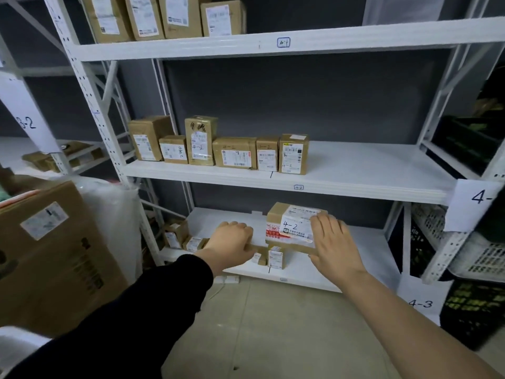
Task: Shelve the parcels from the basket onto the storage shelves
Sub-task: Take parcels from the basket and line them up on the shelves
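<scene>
Our right hand (332, 242) grips the parcel (289, 220) by its right end: the fingers lie spread over the labelled face and the thumb hooks under the bottom edge. Our left hand (232, 239), at 9 o'clock from the parcel, is curled knuckles-up round a brown cardboard edge (258, 247) that runs to the parcel's lower left corner. We cannot tell whether that edge belongs to the same parcel or to a flat one beneath it.

The parcel is a taped cardboard box with "4-2" handwritten on its label, held in the air in front of the bottom shelf (341, 258). We judge it stiff and fairly light, since one spread hand covers much of its face. The glossy tape and label may be slippery, so the bare cardboard ends and the underside are the better places to hold. Its contents are unknown, so we would set it down gently.

Both forearms reach forward and slightly down. The left wears a dark sleeve (164, 296) and the right is bare.

At 12 o'clock, the middle shelf (369, 170) carries a 4-2 tag (298, 187) and a row of parcels (235, 155), with bare board to the right of the row. At 6 o'clock from the parcel, small parcels (274, 258) stand on the bottom shelf.
</scene>
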